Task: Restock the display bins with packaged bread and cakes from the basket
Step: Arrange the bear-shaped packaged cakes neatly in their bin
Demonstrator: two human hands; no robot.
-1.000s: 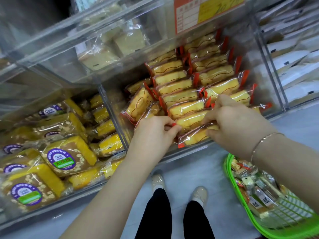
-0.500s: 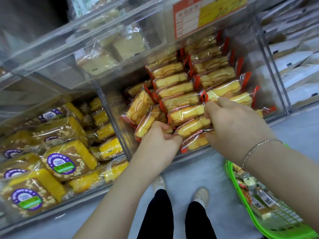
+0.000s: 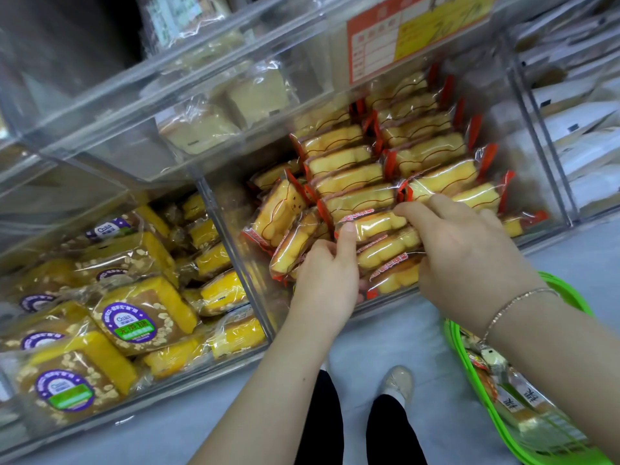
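1. Two bare hands work at the front of the clear middle display bin (image 3: 550,182), which is packed with rows of red-edged yellow cake packs (image 3: 426,152).
2. Left hand (image 3: 327,280): fingers curled at the left end of the front packs, thumb stretched up and pressing the left end of one front cake pack (image 3: 379,224). Lower fingers hidden behind the hand; cannot tell exactly what they grip.
3. Right hand (image 3: 469,260): fingers bent and spread over the right end of that same front cake pack, fingertips on its top edge, palm covering the packs below it. A thin bracelet (image 3: 516,305) sits on the wrist.
4. Below that pack, two more packs lie stacked at the bin's front wall, between the two hands.
5. One bear-face cake pack (image 3: 280,209) stands tilted at the bin's left side, just beside the left hand.
6. Green basket (image 3: 570,297) at lower right, under the right forearm, holding more wrapped goods (image 3: 510,401); contents partly hidden.
7. Left bin (image 3: 167,394) holds square oat-topped cakes with purple round labels (image 3: 134,322).
8. Upper bin (image 3: 201,75) holds pale bread slices in clear wrap (image 3: 201,129); an orange-yellow price tag (image 3: 416,31) hangs on its front.
9. Right shelves hold white packs (image 3: 590,156), blurred.
10. Person's black trousers and light shoes (image 3: 399,380) show on the grey floor below.
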